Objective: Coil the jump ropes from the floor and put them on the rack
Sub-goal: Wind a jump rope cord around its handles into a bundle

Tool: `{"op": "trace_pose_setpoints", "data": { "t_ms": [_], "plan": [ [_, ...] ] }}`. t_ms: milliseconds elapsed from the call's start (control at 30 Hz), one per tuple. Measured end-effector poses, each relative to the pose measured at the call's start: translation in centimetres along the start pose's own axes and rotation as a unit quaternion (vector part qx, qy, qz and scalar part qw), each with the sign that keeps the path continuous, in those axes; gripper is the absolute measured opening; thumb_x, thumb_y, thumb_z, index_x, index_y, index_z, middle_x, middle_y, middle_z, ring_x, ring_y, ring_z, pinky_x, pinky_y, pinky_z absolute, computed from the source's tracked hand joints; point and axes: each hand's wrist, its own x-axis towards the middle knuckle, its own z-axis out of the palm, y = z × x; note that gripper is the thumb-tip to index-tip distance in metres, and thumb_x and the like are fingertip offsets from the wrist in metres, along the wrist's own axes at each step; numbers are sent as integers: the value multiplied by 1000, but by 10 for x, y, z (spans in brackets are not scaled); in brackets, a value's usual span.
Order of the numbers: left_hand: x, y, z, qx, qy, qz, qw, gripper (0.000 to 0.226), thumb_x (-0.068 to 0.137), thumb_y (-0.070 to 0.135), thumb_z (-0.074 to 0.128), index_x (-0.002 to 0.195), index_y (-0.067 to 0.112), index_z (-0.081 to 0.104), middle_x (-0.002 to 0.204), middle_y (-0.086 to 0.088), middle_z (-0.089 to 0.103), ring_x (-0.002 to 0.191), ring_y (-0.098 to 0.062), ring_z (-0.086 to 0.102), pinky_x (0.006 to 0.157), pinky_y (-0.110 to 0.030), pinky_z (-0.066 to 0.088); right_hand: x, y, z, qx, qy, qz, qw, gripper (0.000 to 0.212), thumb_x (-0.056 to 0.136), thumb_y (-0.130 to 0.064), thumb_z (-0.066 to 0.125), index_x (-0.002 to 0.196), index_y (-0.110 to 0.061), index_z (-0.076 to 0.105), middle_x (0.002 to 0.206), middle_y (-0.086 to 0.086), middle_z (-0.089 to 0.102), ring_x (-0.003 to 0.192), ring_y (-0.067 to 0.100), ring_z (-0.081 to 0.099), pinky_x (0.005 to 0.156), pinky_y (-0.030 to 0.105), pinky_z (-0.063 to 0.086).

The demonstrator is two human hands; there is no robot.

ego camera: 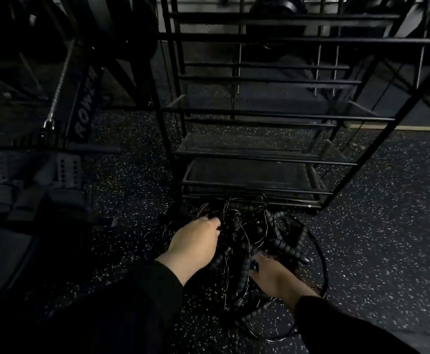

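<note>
Fingers: your left hand (196, 241) reached down into the far-left side of the pile, fingertips curled out of sight among the cords, so you could not tell from this view whether they pinched anything. Your right hand (272, 275) lay low at the near-right side, fingers buried under the beaded strands; whether they had closed on one was hidden too.
Ropes: the jump ropes (254, 241) sat in one tangled heap on the speckled floor (387, 226), thin wire cords and thick beaded lengths crossing each other, with loose loops spilling toward you and out to the right.
Ropes against hands: the heap lay between your two hands, touching both.
Rack: the rack (259, 162) stood just beyond the heap, its lowest mesh shelf nearly over the far edge of the tangle; no rope showed on any shelf.
Progress: by the look of it you were at the very start. Nothing was coiled or racked. Separating one rope from the knot came first, in my judgement.
Beside: a rowing machine (86, 111) stood to the left.
</note>
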Motion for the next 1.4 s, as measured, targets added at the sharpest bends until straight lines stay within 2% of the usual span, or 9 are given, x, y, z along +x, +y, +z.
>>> {"op": "trace_pose_setpoints", "data": {
  "t_ms": [100, 233, 367, 533, 700, 933, 1067, 1167, 1400],
  "plan": [
    [15, -13, 18, 35, -24, 12, 999, 25, 108, 19, 45, 129, 21, 59, 118, 4, 63, 102, -16, 65, 83, -37, 58, 27, 6, 20, 59, -27, 11, 998, 42, 105, -24, 47, 144, -14, 40, 101, 6, 65, 84, 22, 62, 69, 31, 47],
    [24, -24, 34, 67, -51, 24, 996, 27, 105, 13, 48, 130, 21, 56, 118, 3, 63, 104, -17, 64, 85, -37, 58, 58, 8, 40, 78, -62, 37, 994, 60, 107, -24, 47, 161, -23, 20, 126, 16, 63, 68, 8, 58, 57, 20, 41],
    [28, -31, 47, 77, -52, 33, 995, 31, 101, 7, 52, 129, 21, 55, 115, 3, 62, 104, -16, 62, 86, -35, 56, 81, 1, 57, 29, -94, 47, 994, 58, 109, -23, 40, 162, -13, 20, 164, 15, 32, 137, 26, 51, 110, 36, 44],
    [27, -30, 54, 78, -49, 48, 995, 31, 100, 9, 54, 129, 23, 53, 116, 3, 61, 107, -15, 61, 86, -31, 52, 94, -3, 76, -8, -38, 107, 993, 54, 107, -20, 38, 159, -22, 28, 164, 18, 19, 149, 43, 22, 120, 51, 28],
    [27, -33, 45, 78, -45, 33, 995, 26, 105, 16, 47, 128, 22, 54, 118, 3, 61, 108, -16, 60, 86, -31, 52, 90, -11, 71, 122, 134, 103, 978, 36, 98, -41, 63, 128, -23, 60, 129, 10, 46, 110, 29, 58, 93, 37, 52],
    [32, -29, 28, 77, -22, 20, 997, 39, 105, 19, 47, 144, 23, 46, 131, 0, 59, 117, -19, 58, 93, -34, 51, 49, -30, 3, 302, 213, 24, 929, 47, 89, -17, 64, 127, -25, 36, 85, 1, 69, 60, 17, 64, 53, 36, 52],
    [36, -21, 6, 20, 24, 3, 1000, 63, 106, 27, 46, 161, 27, 15, 156, -5, 40, 136, -23, 47, 105, -39, 47, 5, -49, -61, 317, 179, -37, 931, 43, 90, -17, 66, 131, -19, 55, 62, -4, 68, 45, 11, 58, 44, 27, 46],
    [38, -16, -14, -47, 39, 0, 998, 75, 104, 32, 52, 163, 30, 6, 164, -5, 30, 146, -27, 36, 115, -42, 39, -42, -71, -108, 265, 192, -133, 935, 39, 88, -13, 67, 126, -22, 65, 87, -11, 74, 74, 4, 69, 69, 24, 56],
    [21, 22, -42, -440, -53, -18, 896, 13, 100, 6, 58, 95, 8, 70, 97, -3, 68, 94, -14, 59, 88, -19, 43, -164, -99, -164, 317, 252, -255, 878, 44, 91, -10, 69, 122, -40, 60, 88, -1, 74, 69, 9, 64, 66, 30, 53]
  ]
}}
